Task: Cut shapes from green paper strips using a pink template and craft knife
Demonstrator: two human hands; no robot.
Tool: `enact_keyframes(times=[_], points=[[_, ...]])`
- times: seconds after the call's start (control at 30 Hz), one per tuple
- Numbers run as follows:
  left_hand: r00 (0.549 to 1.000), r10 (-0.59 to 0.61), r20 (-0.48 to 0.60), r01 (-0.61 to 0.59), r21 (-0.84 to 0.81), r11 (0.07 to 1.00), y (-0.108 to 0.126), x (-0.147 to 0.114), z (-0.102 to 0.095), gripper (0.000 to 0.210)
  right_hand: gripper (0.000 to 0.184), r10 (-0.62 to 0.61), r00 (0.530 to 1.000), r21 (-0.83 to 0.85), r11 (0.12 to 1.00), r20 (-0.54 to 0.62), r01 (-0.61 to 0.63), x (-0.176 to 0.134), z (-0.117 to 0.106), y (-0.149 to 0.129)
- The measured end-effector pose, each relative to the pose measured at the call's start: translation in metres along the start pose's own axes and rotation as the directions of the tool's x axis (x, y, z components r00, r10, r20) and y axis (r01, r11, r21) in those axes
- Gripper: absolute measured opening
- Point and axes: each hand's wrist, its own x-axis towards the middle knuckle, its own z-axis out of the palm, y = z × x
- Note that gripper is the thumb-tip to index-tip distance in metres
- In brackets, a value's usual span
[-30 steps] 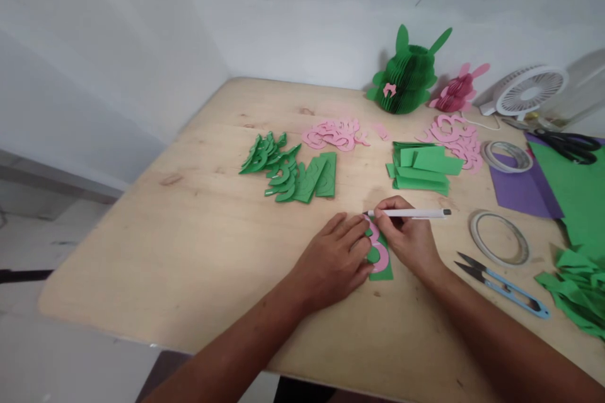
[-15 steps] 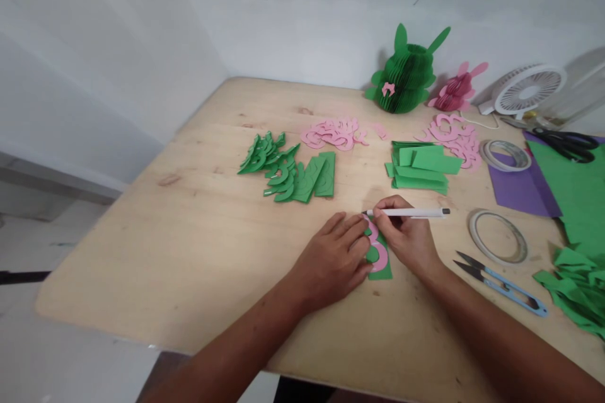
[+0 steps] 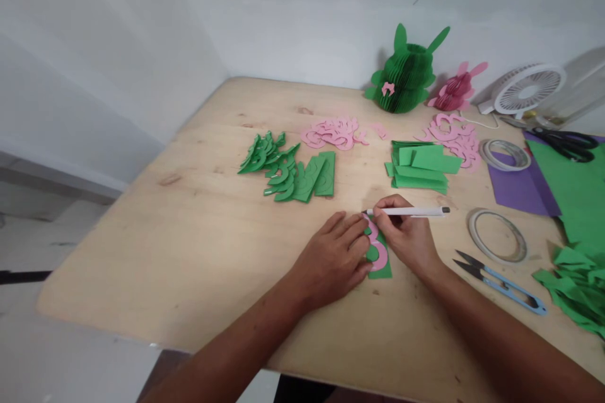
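Note:
My right hand (image 3: 406, 233) is closed round a white pen (image 3: 418, 211), its dark tip at the upper end of a pink curved paper cutout (image 3: 380, 258). That cutout lies on a green paper strip (image 3: 384, 274). Flat on the table, my left hand (image 3: 333, 258) has its fingers stretched over the left side of the cutout and strip, pressing them and partly hiding both. Beyond my left hand are green strips with drawn outlines (image 3: 314, 177) and cut green curved pieces (image 3: 267, 160). Folded green strips (image 3: 420, 170) lie past my right hand.
Pink paper pieces (image 3: 333, 133) lie mid-table. At the back stand a green honeycomb paper figure (image 3: 407, 82), a smaller pink one (image 3: 454, 91) and a white fan (image 3: 530, 89). Tape rolls (image 3: 497, 237), blue thread snips (image 3: 505, 286), black-handled scissors (image 3: 567, 141) and green scraps (image 3: 576, 286) are right.
Almost nothing differs. My left hand keeps its place on the papers, and the pen tip stays at the upper end of the pink cutout.

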Motion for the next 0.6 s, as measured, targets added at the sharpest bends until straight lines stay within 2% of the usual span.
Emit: enact_keyframes(times=[0.6], points=[[1.000,0.006,0.002,-0.006,0.006,1.000,-0.0004,-0.0003,0.0009,0.020,0.010,0.001,1.000,-0.001,1.000,0.010,-0.001,-0.0009,0.0000,-0.0013]])
